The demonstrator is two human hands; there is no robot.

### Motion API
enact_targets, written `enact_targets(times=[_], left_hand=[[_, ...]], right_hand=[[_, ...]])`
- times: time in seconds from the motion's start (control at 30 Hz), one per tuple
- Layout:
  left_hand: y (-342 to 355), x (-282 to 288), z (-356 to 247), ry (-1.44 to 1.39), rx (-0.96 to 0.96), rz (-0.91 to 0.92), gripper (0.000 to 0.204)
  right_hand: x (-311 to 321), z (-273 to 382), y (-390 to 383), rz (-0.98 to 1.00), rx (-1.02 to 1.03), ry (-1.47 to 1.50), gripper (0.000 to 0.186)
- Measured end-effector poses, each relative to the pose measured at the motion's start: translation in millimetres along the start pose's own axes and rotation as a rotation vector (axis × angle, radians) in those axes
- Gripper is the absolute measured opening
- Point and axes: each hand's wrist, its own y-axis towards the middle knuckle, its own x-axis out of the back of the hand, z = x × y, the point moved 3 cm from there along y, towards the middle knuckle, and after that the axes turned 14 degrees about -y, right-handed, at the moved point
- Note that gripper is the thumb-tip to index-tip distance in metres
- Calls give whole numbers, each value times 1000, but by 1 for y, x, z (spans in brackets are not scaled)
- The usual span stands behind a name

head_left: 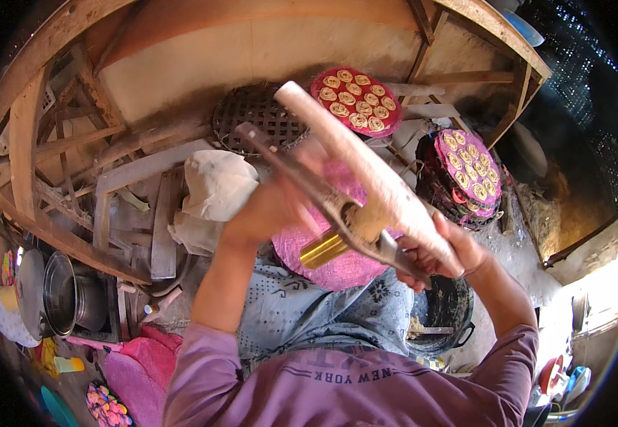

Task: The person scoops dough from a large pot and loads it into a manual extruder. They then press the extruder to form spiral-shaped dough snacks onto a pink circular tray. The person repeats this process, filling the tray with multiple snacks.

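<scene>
In front of my chest I hold a two-handled wooden hand press. It has a thick pale upper bar (387,186), a darker lower bar (291,165) and a brass cylinder (325,249) hanging below. My right hand (458,245) wraps the near right ends of both bars. Smeared by motion, my left hand (273,206) is beside the lower bar; its fingers cannot be made out. Beneath the press a round pink woven mat (352,277) lies across my lap, partly hidden by the press and my left hand.
Coiled dough rounds cover a red tray (334,74) at the back and a pink tray (443,146) atop a stack at right. A dark lattice basket (234,117), a pale cloth bundle (216,181) and a black basin (458,306) stand around me. Metal pots (60,292) are at left.
</scene>
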Motion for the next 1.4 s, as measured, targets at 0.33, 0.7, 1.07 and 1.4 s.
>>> enact_targets(times=[0.33,0.7,1.07,1.4], left_hand=[[-11,125,109,-1098,-295,-368,45],[-44,158,103,-1148,-425,-358,33],[-28,139,108,-1175,-416,-465,49],[-53,129,104,-1146,-356,-530,51]], right_hand=[[26,-24,58,-122,-434,-144,87],[19,-22,94,-217,-440,-553,84],[11,12,66,-316,-492,-634,85],[5,-17,64,-244,-504,-465,88]])
